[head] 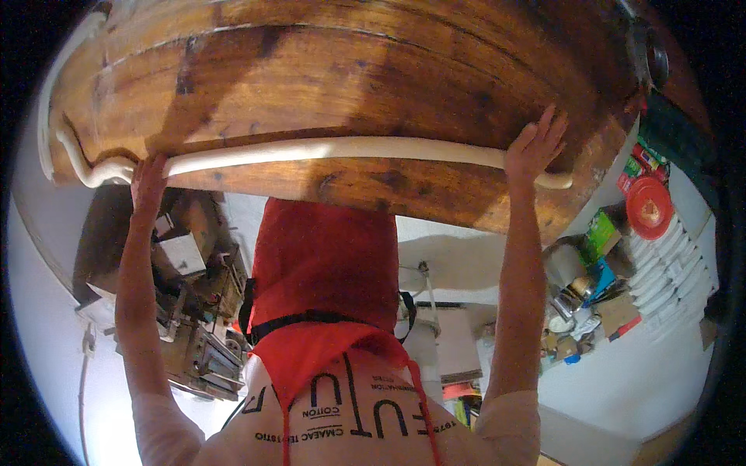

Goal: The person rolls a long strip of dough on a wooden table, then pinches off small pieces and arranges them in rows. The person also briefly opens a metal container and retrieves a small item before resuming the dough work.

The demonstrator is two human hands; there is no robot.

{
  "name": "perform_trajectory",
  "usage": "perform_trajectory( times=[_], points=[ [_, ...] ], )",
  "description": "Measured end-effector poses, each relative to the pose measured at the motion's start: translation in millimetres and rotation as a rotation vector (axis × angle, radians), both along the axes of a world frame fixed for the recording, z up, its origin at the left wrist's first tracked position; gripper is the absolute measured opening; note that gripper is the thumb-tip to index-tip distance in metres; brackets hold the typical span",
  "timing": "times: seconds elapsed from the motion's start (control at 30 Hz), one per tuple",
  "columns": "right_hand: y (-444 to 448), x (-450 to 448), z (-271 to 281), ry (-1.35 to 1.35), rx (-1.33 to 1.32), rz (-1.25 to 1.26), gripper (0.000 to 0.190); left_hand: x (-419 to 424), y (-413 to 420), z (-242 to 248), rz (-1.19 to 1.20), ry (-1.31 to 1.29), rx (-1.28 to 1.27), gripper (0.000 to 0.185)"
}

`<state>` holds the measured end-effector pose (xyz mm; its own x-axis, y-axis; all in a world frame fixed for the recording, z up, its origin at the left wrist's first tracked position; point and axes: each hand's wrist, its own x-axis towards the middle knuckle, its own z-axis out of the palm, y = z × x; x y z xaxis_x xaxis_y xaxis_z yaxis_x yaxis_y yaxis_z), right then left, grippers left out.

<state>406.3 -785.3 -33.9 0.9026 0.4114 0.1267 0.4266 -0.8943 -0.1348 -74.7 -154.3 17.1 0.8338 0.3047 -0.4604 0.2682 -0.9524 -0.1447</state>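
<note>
A long pale rope of dough lies across the wooden table, near its front edge. My left hand rests on the rope's left part, fingers over it. Beyond that hand, the thinner left end curves in a wavy line towards the table's left side. My right hand lies on the right part with its fingers spread and pointing away from me. A short tip of the rope shows to the right of that wrist. The underside of both palms is hidden.
The table's front edge is just before my red apron. Below left stand boxes and wooden shelving. At the right are a round red lid, several packages, and a stack of white items. A dark object hangs over the table's right edge.
</note>
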Motion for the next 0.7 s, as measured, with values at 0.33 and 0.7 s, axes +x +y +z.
perform_trajectory(
  times=[0.33, 0.7],
  points=[
    [-133.0, -129.0, 69.7, 0.360, -0.166, 0.154, 0.056, 24.8, -77.6, -16.0, -0.001, 0.135, 0.204, 0.063],
    [120.5, 99.8, 42.4, 0.340, 0.028, 0.336, 0.048, 142.3, -361.7, 4.0, 0.157, -0.245, -0.401, 0.070]
  ],
)
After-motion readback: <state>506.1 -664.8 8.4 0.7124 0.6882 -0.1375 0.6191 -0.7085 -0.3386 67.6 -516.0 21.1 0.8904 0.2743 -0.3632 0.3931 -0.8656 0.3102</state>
